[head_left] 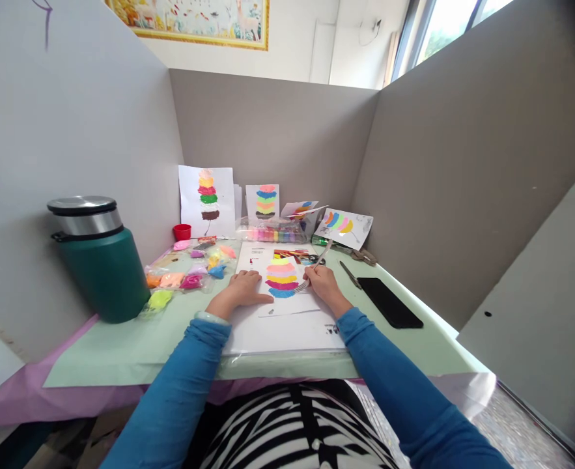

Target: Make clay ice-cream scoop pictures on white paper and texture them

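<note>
A white sheet of paper lies before me on larger white sheets, bearing a stack of coloured clay bands, pale yellow at the top and blue at the bottom. My left hand rests flat on the paper's left edge, thumb stretched toward the blue band. In my right hand is a fork, gripped with its handle slanting up and its tines down at the right end of the lower bands. Whether the tines press into the clay I cannot tell.
At left are several bagged clay lumps, a red cup and a green flask. A phone and a pen lie at right. Behind stand finished pictures, a clear package and scissors. Grey partitions enclose the table.
</note>
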`<control>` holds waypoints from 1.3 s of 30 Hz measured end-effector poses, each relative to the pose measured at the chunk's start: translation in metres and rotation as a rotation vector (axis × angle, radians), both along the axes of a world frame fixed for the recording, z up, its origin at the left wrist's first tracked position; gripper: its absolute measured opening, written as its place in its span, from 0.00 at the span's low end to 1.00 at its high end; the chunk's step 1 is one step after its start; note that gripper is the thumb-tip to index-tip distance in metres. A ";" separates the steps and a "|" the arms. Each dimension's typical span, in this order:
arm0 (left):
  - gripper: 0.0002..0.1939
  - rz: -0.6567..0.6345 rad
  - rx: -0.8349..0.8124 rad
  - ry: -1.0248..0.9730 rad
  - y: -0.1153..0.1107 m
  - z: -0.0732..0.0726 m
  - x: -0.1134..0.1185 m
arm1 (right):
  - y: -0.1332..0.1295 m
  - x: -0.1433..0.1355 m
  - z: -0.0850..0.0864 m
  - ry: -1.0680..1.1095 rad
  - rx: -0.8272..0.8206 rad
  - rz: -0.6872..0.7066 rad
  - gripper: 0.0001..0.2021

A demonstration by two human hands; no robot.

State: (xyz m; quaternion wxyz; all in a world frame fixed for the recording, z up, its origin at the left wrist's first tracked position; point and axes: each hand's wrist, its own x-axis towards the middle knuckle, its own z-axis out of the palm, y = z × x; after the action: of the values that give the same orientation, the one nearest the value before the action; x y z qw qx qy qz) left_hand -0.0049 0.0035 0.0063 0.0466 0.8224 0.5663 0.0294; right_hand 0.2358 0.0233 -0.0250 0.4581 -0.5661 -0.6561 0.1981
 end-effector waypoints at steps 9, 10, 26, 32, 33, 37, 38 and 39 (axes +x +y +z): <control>0.42 0.002 -0.006 0.005 0.000 0.001 0.000 | -0.002 -0.008 -0.003 0.071 -0.033 0.170 0.16; 0.42 0.002 -0.006 0.006 0.000 0.001 0.000 | -0.001 -0.006 -0.002 0.043 -0.028 0.136 0.15; 0.40 -0.003 -0.001 0.014 -0.003 0.003 0.001 | -0.001 0.002 0.000 0.021 -0.007 -0.008 0.15; 0.39 0.005 0.001 0.013 -0.002 0.003 0.001 | -0.003 -0.005 0.000 0.044 0.003 0.124 0.17; 0.39 0.002 0.000 0.012 -0.002 0.003 0.001 | -0.003 -0.005 0.000 0.022 0.000 0.115 0.16; 0.40 -0.006 -0.004 0.011 -0.003 0.003 0.001 | -0.001 0.000 0.000 -0.008 0.018 0.000 0.16; 0.40 -0.005 -0.005 0.013 -0.003 0.003 0.001 | -0.001 0.001 0.000 0.011 0.023 -0.008 0.16; 0.40 -0.003 -0.005 0.014 -0.003 0.004 0.001 | -0.001 0.001 0.000 0.036 0.025 -0.001 0.16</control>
State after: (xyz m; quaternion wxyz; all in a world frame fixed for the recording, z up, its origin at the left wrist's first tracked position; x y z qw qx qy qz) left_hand -0.0039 0.0003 0.0101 0.0448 0.8231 0.5656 0.0220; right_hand 0.2365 0.0218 -0.0251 0.4768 -0.5569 -0.6501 0.1998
